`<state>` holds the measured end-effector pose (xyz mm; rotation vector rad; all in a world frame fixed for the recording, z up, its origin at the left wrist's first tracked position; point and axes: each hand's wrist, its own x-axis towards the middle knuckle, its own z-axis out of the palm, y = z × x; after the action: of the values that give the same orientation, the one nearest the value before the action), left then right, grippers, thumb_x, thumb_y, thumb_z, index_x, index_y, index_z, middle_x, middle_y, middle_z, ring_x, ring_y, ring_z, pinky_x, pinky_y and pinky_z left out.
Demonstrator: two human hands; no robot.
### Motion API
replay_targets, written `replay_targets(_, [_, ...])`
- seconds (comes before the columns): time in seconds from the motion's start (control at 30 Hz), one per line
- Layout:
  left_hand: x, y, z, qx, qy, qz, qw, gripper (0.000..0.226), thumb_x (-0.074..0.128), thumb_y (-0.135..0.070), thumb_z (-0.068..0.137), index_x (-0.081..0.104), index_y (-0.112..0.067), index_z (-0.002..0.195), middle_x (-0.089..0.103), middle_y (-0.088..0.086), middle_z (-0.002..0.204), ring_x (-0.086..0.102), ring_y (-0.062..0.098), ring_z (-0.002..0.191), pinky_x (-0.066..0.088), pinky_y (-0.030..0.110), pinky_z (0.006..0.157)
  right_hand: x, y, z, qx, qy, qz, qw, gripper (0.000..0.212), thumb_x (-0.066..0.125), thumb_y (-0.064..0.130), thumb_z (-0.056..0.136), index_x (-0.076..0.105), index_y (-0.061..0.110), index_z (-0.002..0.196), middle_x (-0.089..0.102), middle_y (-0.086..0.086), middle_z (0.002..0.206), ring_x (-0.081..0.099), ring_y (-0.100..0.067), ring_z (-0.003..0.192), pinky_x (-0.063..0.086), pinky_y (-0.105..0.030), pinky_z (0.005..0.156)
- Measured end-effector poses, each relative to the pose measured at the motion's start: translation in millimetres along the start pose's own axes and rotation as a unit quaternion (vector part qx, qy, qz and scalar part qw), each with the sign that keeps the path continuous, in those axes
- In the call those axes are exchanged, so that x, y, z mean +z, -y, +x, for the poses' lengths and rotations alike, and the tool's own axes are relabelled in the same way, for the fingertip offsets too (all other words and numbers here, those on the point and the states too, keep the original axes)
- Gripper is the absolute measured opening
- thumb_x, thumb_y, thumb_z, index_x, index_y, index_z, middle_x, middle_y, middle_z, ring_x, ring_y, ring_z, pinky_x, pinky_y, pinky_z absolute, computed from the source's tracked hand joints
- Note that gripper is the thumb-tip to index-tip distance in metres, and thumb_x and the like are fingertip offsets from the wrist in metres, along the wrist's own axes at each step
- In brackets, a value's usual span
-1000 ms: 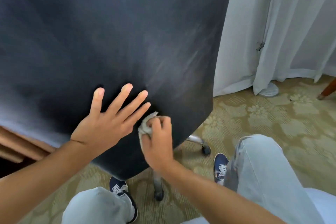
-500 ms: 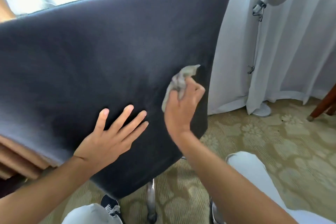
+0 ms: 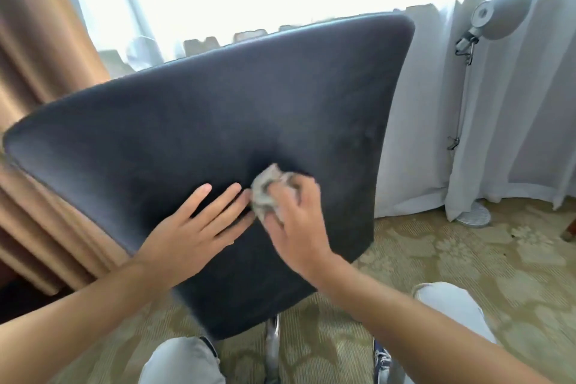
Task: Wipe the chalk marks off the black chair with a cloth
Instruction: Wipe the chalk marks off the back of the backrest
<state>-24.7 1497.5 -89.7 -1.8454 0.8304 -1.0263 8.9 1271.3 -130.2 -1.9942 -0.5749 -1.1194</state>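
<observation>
A person presses a crumpled grey cloth against the back of a black fabric-covered chair.

The right hand has its fingers curled round the bunched cloth, which sits against the lower middle of the chair back, just beside the left fingertips. The left hand lies flat on the backrest with fingers straight and spread, holding nothing. The chair back tilts, its top edge toward a bright window, and no chalk marks can be made out on the blurred fabric. A tan curtain hangs at left, a white curtain and a grey floor lamp at right, over patterned green carpet.
</observation>
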Motion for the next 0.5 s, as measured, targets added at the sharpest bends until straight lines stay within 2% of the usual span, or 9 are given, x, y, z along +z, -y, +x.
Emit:
replay_targets(0.07, [2.5,2.5,1.1,0.015,-0.001,0.001,1.000,0.070,0.063,-0.042,0.100,0.038,-0.015,0.160,0.017,0.021,0.171,0.010,0.040,0.159,0.003,0.061,0.128,5.5,2.1,-22.9,-0.126,0.100,-0.030,0.987,0.032,0.067,0.024,0.093,0.053,0.022,0.122,0.049,-0.012,0.122,0.055,-0.035,0.104,0.058,-0.047,0.070])
replay_targets(0.13, [2.0,2.1,1.1,0.005,-0.016,0.006,1.000,0.060,0.061,-0.038,0.104,0.046,-0.010,0.155,0.029,0.021,0.167,0.021,0.040,0.157,0.013,0.062,0.127,-3.2,-18.4,-2.3,-0.128,0.053,-0.062,0.988,0.037,0.065,0.025,0.091,0.054,0.023,0.126,0.048,-0.011,0.122,0.058,-0.034,0.104,0.059,-0.041,0.070])
replay_targets(0.2, [-0.2,-3.5,2.7,-0.005,-0.035,0.021,0.999,0.051,0.056,-0.036,0.107,0.052,-0.003,0.147,0.038,0.022,0.160,0.029,0.038,0.154,0.022,0.061,0.124,-17.5,-33.1,24.4,0.047,-0.060,-0.065,0.995,0.039,0.060,0.026,0.092,0.055,0.022,0.130,0.046,-0.013,0.128,0.054,-0.032,0.111,0.054,-0.036,0.085])
replay_targets(0.23, [-0.6,-6.7,3.1,-0.009,-0.037,0.025,0.999,0.051,0.057,-0.036,0.107,0.052,-0.002,0.144,0.040,0.022,0.158,0.029,0.038,0.153,0.023,0.061,0.123,-21.4,-36.5,33.3,0.175,-0.115,-0.052,0.976,0.042,0.058,0.025,0.093,0.054,0.020,0.135,0.045,-0.014,0.133,0.051,-0.031,0.116,0.048,-0.034,0.091])
replay_targets(0.27, [-1.0,-9.3,3.2,-0.014,-0.036,0.024,0.999,0.052,0.061,-0.035,0.104,0.053,-0.002,0.143,0.041,0.022,0.158,0.029,0.039,0.154,0.023,0.061,0.124,-19.4,-33.6,34.8,0.267,-0.146,-0.045,0.952,0.045,0.056,0.023,0.094,0.053,0.016,0.138,0.044,-0.014,0.138,0.049,-0.030,0.120,0.042,-0.030,0.094])
replay_targets(0.3, [-1.3,-10.3,3.8,-0.019,-0.031,0.019,0.999,0.053,0.065,-0.034,0.102,0.052,-0.002,0.142,0.041,0.023,0.157,0.028,0.039,0.154,0.022,0.061,0.124,-16.0,-25.6,31.8,0.297,-0.140,-0.041,0.944,0.046,0.057,0.020,0.094,0.052,0.014,0.140,0.043,-0.014,0.140,0.048,-0.031,0.122,0.040,-0.029,0.096])
replay_targets(0.37, [-0.8,-6.6,4.5,-0.014,-0.023,0.009,1.000,0.052,0.066,-0.031,0.101,0.052,-0.003,0.142,0.040,0.023,0.158,0.026,0.041,0.154,0.022,0.063,0.124,-2.3,-12.4,7.4,0.153,-0.047,-0.045,0.986,0.040,0.062,0.016,0.094,0.055,0.014,0.134,0.044,-0.016,0.134,0.050,-0.035,0.116,0.048,-0.036,0.095])
replay_targets(0.43, [1.4,-2.3,1.5,-0.005,-0.021,0.010,1.000,0.049,0.062,-0.030,0.103,0.052,-0.004,0.144,0.039,0.023,0.158,0.028,0.041,0.153,0.023,0.063,0.123,-6.7,-19.6,-14.6,-0.068,0.080,-0.083,0.991,0.031,0.067,0.019,0.092,0.061,0.018,0.123,0.048,-0.012,0.122,0.054,-0.034,0.104,0.057,-0.045,0.082])
replay_targets(0.5, [-0.1,-0.7,-0.8,0.008,-0.017,0.008,1.000,0.046,0.059,-0.027,0.104,0.052,-0.006,0.144,0.039,0.022,0.159,0.033,0.038,0.152,0.024,0.061,0.123,-31.9,-28.8,8.9,-0.126,0.116,-0.088,0.981,0.031,0.069,0.022,0.088,0.062,0.021,0.118,0.049,-0.009,0.116,0.056,-0.032,0.099,0.059,-0.044,0.067])
